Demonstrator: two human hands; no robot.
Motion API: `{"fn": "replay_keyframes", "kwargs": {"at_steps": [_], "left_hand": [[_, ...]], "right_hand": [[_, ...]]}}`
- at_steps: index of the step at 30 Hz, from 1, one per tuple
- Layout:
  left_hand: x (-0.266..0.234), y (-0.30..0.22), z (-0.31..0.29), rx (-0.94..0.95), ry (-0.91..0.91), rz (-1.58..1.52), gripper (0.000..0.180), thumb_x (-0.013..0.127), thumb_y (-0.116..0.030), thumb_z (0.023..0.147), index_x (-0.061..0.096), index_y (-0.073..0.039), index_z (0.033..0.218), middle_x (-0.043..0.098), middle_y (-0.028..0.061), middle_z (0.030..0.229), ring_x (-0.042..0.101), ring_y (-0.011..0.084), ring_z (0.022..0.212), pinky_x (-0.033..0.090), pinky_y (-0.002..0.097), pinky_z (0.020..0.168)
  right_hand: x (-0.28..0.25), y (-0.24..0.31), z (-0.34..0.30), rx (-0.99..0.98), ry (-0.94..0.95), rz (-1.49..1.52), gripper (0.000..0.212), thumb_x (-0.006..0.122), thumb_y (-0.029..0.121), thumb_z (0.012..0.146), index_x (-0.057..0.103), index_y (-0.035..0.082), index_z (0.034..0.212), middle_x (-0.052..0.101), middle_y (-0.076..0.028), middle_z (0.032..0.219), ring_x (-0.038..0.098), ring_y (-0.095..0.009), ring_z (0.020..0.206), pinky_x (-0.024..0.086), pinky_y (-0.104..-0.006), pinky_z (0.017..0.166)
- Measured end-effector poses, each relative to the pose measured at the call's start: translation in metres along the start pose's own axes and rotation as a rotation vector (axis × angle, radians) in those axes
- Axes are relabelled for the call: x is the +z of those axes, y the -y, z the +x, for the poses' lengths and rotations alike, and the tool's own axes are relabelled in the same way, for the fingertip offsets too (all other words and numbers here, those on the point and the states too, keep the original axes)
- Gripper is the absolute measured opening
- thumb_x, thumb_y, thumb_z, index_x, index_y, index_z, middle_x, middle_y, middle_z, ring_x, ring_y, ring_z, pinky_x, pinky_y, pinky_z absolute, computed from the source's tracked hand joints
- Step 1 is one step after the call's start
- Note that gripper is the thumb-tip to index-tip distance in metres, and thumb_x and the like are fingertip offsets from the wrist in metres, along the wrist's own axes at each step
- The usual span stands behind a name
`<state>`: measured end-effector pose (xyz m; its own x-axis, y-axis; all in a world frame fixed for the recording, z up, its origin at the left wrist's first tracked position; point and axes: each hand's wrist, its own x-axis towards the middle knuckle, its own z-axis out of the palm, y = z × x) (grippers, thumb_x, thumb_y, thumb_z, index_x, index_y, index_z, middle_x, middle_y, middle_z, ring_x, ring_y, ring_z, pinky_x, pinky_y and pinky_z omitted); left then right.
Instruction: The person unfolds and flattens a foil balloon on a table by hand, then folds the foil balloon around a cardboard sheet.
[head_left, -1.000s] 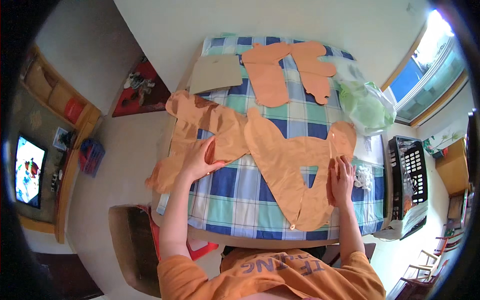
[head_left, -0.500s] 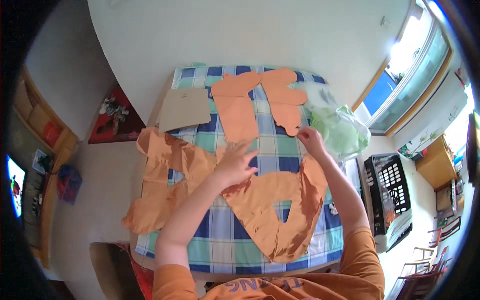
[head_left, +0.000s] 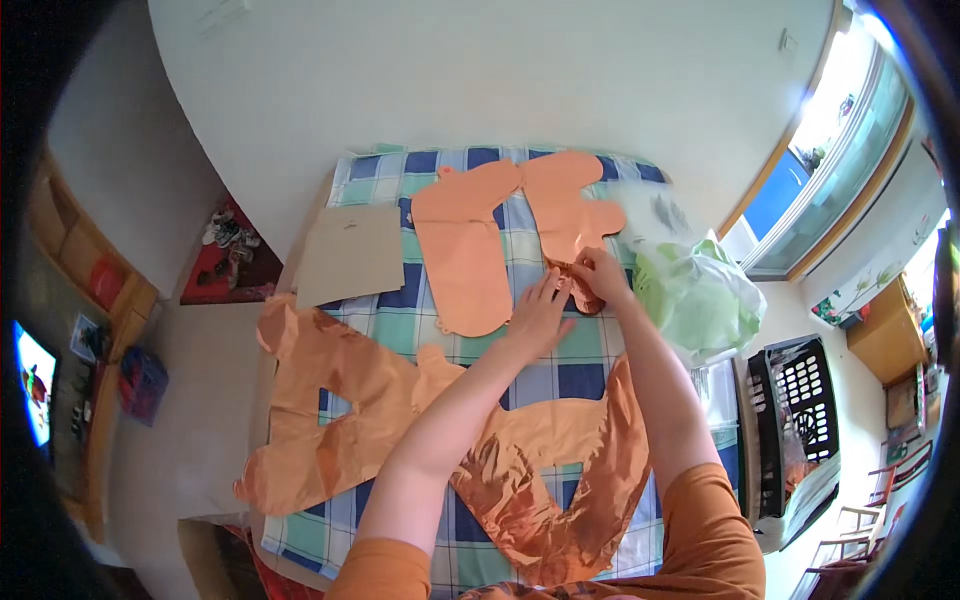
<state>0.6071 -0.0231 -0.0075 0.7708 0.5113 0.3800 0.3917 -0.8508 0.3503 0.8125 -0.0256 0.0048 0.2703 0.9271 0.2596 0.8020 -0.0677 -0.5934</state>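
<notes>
A flat copper-orange foil balloon (head_left: 566, 205) with rounded lobes lies at the far right of the checked cloth, its near end creased and lifted. My right hand (head_left: 603, 277) pinches that creased end. My left hand (head_left: 540, 312) is beside it with fingers stretched out, fingertips touching the foil. To the left lies another flat foil balloon (head_left: 463, 270), long and bent at the top. Two larger wrinkled foil balloons spread out nearer to me: one at the left (head_left: 345, 445), partly hidden by my left forearm, and one (head_left: 545, 430) between my arms.
A grey-beige cardboard sheet (head_left: 350, 255) lies at the cloth's left side. At the right edge sits a crumpled green-and-white plastic bag (head_left: 697, 305). Beyond that edge stands a black crate (head_left: 800, 430). The checked cloth (head_left: 385, 330) covers the table, with a white wall behind.
My left hand has moved forward and right to the far right balloon. My right hand has shifted slightly nearer to my left hand, and that balloon's near end is now folded up.
</notes>
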Motion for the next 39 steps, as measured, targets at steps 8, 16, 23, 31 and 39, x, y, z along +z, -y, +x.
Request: {"fn": "replay_keyframes", "kwargs": {"at_steps": [8,16,23,31,39], "left_hand": [[0.011,-0.005,0.017,-0.003,0.046,0.095,0.059,0.052,-0.040,0.093,0.042,-0.003,0.139,0.039,0.0167,0.146,0.033,0.0335,0.137,0.025,0.0477,0.112],[0.005,-0.005,0.011,-0.060,0.093,0.077,0.057,0.049,-0.041,0.094,0.042,-0.006,0.139,0.038,0.0135,0.148,0.031,0.0292,0.140,0.023,0.0470,0.114],[0.008,0.001,0.007,-0.058,0.125,0.081,0.059,0.049,-0.041,0.095,0.041,-0.006,0.140,0.035,0.0145,0.150,0.029,0.0301,0.141,0.022,0.0468,0.115],[-0.069,-0.068,-0.113,-0.024,-0.021,-0.079,0.037,0.064,-0.015,0.082,0.057,-0.002,0.116,0.054,0.0177,0.123,0.049,0.0367,0.114,0.039,0.0493,0.101],[-0.097,-0.106,-0.270,-0.112,0.231,0.075,0.054,0.052,-0.033,0.094,0.041,-0.008,0.141,0.039,0.0141,0.147,0.033,0.0330,0.139,0.023,0.0537,0.113]], "right_hand": [[-0.021,-0.004,0.039,0.037,-0.419,-0.045,0.020,0.062,0.022,0.089,0.064,0.002,0.090,0.066,-0.017,0.079,0.064,-0.030,0.071,0.049,-0.0385,0.065],[-0.118,0.071,0.044,-0.098,-0.566,0.213,0.016,0.061,0.018,0.091,0.060,0.002,0.092,0.063,-0.013,0.075,0.061,-0.024,0.066,0.048,-0.0349,0.063],[-0.131,0.104,-0.027,-0.372,-0.352,-0.146,0.016,0.068,0.005,0.075,0.062,0.006,0.090,0.063,-0.008,0.091,0.061,-0.025,0.083,0.048,-0.0382,0.073],[-0.094,0.113,-0.203,-0.377,0.115,-0.213,0.014,0.064,0.015,0.081,0.061,0.007,0.092,0.059,-0.010,0.111,0.054,-0.030,0.108,0.041,-0.0436,0.096],[-0.081,0.177,-0.340,-0.503,0.245,-0.193,0.018,0.064,0.012,0.073,0.063,0.007,0.091,0.060,-0.007,0.114,0.054,-0.026,0.115,0.038,-0.0490,0.102]]}}
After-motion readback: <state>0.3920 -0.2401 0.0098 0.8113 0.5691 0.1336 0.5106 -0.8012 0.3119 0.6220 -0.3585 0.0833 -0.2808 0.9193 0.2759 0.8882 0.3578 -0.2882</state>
